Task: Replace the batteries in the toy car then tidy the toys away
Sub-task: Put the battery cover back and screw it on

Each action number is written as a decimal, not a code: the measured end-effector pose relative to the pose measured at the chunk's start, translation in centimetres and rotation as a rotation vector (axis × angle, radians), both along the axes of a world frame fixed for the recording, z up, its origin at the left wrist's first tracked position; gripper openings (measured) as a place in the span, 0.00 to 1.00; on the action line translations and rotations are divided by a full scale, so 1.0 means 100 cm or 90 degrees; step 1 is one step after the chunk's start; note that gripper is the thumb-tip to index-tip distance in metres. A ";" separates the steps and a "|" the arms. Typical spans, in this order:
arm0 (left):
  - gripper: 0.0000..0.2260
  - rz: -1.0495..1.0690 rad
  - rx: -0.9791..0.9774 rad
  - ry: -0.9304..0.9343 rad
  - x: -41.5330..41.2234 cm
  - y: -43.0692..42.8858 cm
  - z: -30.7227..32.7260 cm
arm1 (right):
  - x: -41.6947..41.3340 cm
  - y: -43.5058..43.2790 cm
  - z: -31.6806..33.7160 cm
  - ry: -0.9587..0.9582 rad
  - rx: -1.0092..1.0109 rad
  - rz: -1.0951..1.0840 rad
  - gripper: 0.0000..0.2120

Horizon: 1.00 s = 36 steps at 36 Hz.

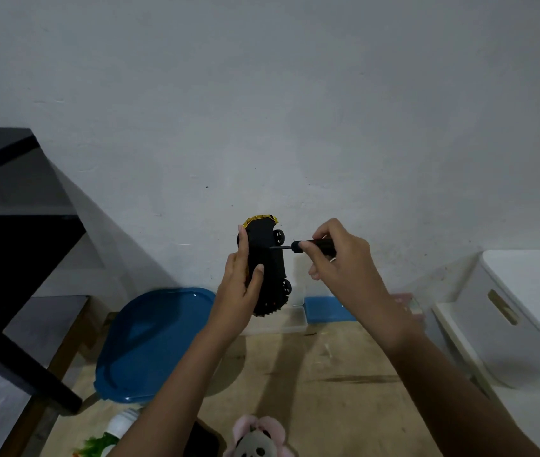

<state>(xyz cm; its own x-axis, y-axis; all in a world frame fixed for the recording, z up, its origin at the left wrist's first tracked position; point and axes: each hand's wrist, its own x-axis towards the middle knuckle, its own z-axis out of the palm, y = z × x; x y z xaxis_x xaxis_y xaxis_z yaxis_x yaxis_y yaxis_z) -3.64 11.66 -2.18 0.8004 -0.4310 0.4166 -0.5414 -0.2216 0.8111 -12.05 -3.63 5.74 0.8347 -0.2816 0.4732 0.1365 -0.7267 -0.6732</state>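
our left hand (241, 285) grips the toy car (268, 268) underside out, above the blue lid (149, 341); our right hand (337, 255) pinches the screwdriver (298, 245), tip on the car.

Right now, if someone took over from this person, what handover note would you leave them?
Left hand grips the toy car, held up with its underside toward the camera.
Right hand holds the screwdriver, its tip against the car's underside.
Done: unclear. No batteries are in view, and I cannot tell whether the screw is coming out or going in.
Left: finish the battery swap, then tidy toys such as the panda plush. A blue container and a white box stand nearby.
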 end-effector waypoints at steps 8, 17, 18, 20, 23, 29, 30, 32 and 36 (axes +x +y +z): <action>0.30 -0.008 0.011 0.011 -0.004 -0.001 0.000 | 0.002 -0.003 0.006 0.007 -0.038 0.029 0.06; 0.28 -0.017 -0.012 0.037 -0.009 -0.002 0.000 | -0.001 -0.003 0.007 0.015 -0.080 0.006 0.11; 0.28 -0.017 -0.012 0.034 -0.009 -0.002 0.000 | 0.000 -0.004 0.007 0.018 -0.068 -0.009 0.13; 0.29 -0.015 -0.010 0.028 -0.007 -0.002 -0.001 | 0.000 -0.004 0.006 0.003 -0.056 0.001 0.10; 0.30 -0.013 0.000 0.024 -0.006 -0.002 -0.002 | -0.001 -0.005 0.007 -0.013 -0.066 0.038 0.07; 0.30 -0.006 0.007 0.026 -0.007 -0.002 -0.002 | -0.002 -0.002 0.003 -0.022 -0.029 0.012 0.07; 0.30 -0.005 0.004 0.025 -0.006 -0.001 -0.002 | -0.002 -0.002 0.003 -0.017 -0.026 0.025 0.07; 0.30 -0.004 0.002 0.022 -0.006 0.000 -0.002 | -0.002 -0.002 0.003 -0.002 -0.022 0.042 0.10; 0.30 -0.007 -0.005 0.025 -0.010 0.001 0.000 | -0.004 0.002 0.005 -0.015 -0.001 0.005 0.08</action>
